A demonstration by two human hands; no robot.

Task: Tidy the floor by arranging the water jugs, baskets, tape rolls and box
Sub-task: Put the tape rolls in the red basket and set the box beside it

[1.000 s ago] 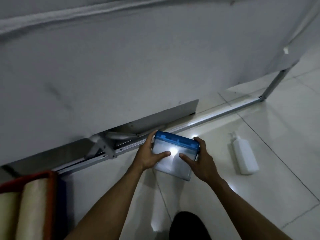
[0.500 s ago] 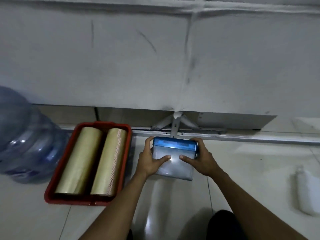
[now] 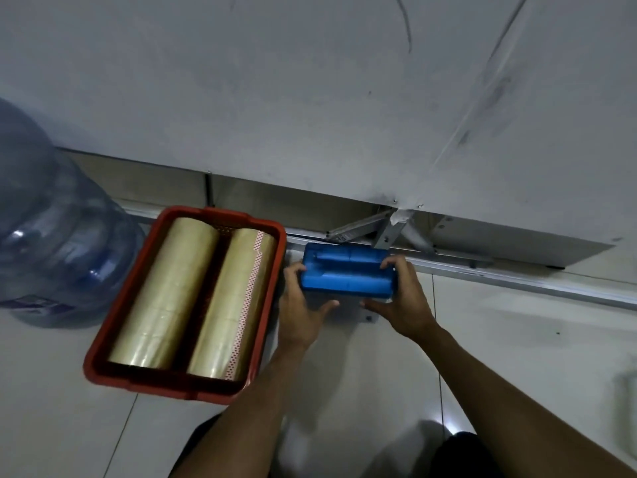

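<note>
A clear plastic box with a blue lid (image 3: pixel 346 270) stands on the floor tiles by the metal rail, its lid facing up. My left hand (image 3: pixel 301 305) grips its left end and my right hand (image 3: pixel 401 298) grips its right end, thumbs across the near side. Just left of the box sits a red basket (image 3: pixel 103 343) holding two long stacks of clear tape rolls (image 3: pixel 165 298), lying side by side. A large blue water jug (image 3: pixel 51 236) stands at the far left.
A white panel wall (image 3: pixel 310 115) on a metal frame rail (image 3: pixel 517 281) closes the far side. A pale bottle (image 3: pixel 625 401) lies blurred at the right edge. Tiled floor lies open in front and to the right.
The box came down beside the red basket and turned so its blue lid faces up. The view swung left, bringing the basket and the jug fully into sight.
</note>
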